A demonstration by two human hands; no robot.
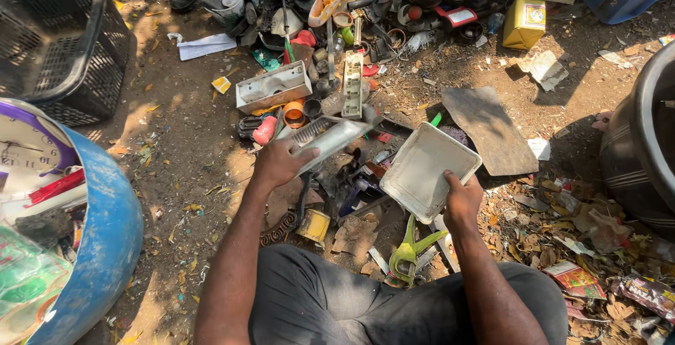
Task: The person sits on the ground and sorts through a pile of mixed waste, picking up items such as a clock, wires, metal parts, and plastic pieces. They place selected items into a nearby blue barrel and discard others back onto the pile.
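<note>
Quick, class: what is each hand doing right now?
Left hand: closed on a grey ribbed plastic piece.
Right hand: closed on a white square plastic tray.

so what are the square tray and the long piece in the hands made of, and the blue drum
Square tray in the right hand: probably moulded plastic, matt dirty white with thin rounded rims. Long piece in the left hand: looks like grey plastic or metal, ribbed inside with a dull sheen; hard to tell. Blue drum: likely plastic, with a smooth glossy curved wall.
</note>
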